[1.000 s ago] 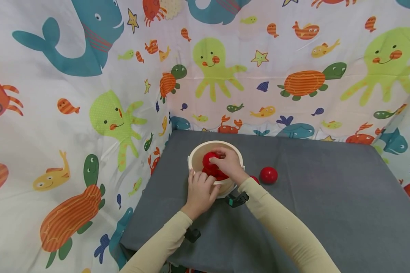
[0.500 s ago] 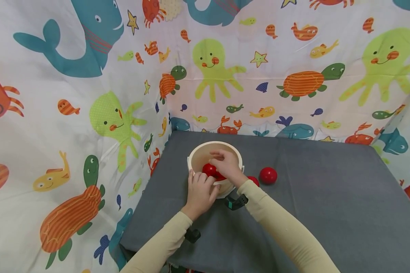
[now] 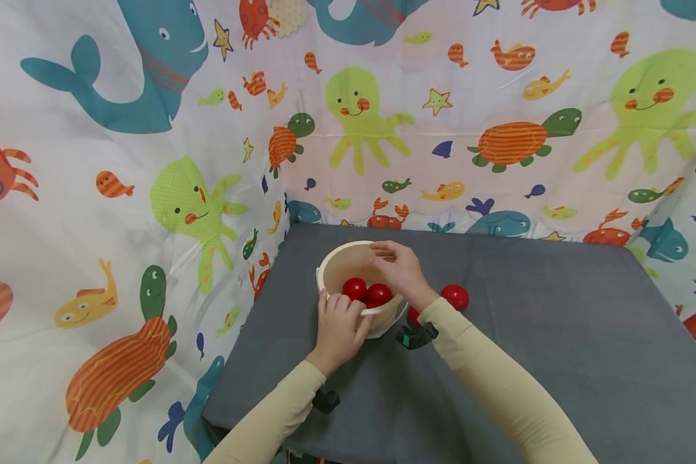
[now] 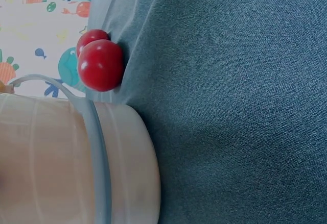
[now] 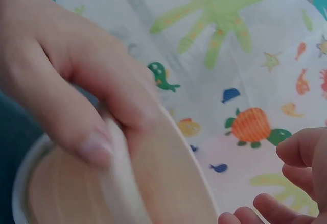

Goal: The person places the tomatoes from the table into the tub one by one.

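A cream bucket [image 3: 391, 316] stands on the grey cloth, two red balls showing inside: one ball [image 3: 354, 289] at left, another ball [image 3: 378, 295] beside it. My left hand [image 3: 339, 328] grips the near rim; in the right wrist view its thumb is outside the bucket wall [image 5: 168, 178] and its fingers reach inside. Over the bucket's right rim is my right hand [image 3: 405, 274], fingers loosely bent and holding nothing. Outside on the right lie a red ball [image 3: 455, 296] and a second red ball [image 3: 414, 317], partly hidden by my right wrist.
The bucket's pale handle [image 4: 99, 163] hangs down along its side in the left wrist view. Grey cloth [image 3: 557, 322] covers the table. Curtains [image 3: 371, 142] printed with sea animals stand behind and at both sides.
My right hand has let go of a red ball inside the bucket and moved right, up to the rim. The left hand keeps its grip on the near rim.
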Action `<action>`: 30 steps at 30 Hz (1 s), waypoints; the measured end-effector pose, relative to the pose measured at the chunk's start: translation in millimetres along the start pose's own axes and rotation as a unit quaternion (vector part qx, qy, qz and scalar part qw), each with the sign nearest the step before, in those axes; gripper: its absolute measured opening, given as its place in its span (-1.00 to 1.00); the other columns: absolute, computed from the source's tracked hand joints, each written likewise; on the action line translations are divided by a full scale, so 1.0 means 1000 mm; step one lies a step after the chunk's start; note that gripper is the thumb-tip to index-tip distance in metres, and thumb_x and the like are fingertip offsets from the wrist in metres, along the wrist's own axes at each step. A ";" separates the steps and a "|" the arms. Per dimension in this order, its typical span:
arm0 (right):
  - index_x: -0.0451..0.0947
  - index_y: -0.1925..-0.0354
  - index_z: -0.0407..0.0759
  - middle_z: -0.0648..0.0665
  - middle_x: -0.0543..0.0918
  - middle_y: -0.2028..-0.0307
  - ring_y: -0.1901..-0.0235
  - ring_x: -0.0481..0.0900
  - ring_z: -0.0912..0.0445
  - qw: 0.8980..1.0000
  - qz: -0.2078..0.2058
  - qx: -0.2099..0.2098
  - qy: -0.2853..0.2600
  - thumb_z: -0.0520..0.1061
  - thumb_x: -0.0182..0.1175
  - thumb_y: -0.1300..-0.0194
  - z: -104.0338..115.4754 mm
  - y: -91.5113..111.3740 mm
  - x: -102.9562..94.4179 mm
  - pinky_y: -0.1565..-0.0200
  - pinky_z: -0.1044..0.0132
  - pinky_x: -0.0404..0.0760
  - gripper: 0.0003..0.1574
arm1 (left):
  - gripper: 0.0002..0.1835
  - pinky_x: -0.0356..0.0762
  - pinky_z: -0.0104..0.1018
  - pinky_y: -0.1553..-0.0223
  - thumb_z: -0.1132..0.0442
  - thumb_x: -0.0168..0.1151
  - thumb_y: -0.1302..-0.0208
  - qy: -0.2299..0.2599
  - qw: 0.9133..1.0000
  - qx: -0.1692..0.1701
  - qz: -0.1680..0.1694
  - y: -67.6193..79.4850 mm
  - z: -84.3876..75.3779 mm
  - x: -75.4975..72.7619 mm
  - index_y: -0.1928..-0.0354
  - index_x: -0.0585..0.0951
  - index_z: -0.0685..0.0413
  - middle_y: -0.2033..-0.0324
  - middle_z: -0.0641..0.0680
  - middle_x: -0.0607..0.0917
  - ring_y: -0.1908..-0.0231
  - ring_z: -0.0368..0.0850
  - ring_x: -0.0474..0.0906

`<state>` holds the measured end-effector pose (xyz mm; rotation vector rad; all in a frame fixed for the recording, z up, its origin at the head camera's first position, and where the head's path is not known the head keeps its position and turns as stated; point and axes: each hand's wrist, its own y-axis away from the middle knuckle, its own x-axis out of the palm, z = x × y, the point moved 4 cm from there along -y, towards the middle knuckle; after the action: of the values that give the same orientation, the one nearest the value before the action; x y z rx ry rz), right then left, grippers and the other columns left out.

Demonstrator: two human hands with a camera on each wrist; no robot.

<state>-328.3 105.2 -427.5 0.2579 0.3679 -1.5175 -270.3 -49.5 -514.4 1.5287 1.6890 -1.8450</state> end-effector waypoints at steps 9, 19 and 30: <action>0.49 -0.33 -0.11 -0.26 0.60 -0.27 -0.21 0.61 -0.15 0.999 -0.042 0.019 0.003 -0.03 0.17 -0.45 -0.012 -0.002 -0.064 -0.06 0.07 0.73 -0.46 | -0.79 0.27 0.40 -0.35 -0.04 0.24 -0.29 -0.013 1.000 0.011 -0.023 0.003 0.001 0.001 0.26 0.62 -0.09 0.30 0.06 0.65 0.04 0.03 0.53; 0.40 -0.42 -0.11 -0.30 0.53 -0.33 -0.21 0.58 -0.17 0.994 -0.099 0.042 0.033 0.07 0.11 -0.51 -0.043 0.006 -0.142 0.14 0.53 0.62 -0.38 | -0.79 0.26 0.41 -0.35 -0.03 0.25 -0.29 -0.005 1.000 0.011 -0.024 0.003 -0.001 0.001 0.25 0.64 -0.08 0.29 0.06 0.65 0.05 0.04 0.53; 0.34 -0.46 -0.13 -0.37 0.48 -0.36 -0.10 0.64 -0.22 0.985 -0.118 0.112 0.060 0.11 0.07 -0.51 -0.105 0.016 -0.159 0.05 0.34 0.69 -0.31 | -0.77 0.20 0.40 -0.40 -0.05 0.18 -0.35 0.006 1.000 0.000 -0.007 0.002 0.000 0.002 0.23 0.63 -0.08 0.27 0.06 0.65 0.02 0.04 0.52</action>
<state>-322.1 292.8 -463.0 0.4988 0.3320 -1.7837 -269.9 -49.1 -516.9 1.5346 1.7078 -1.8469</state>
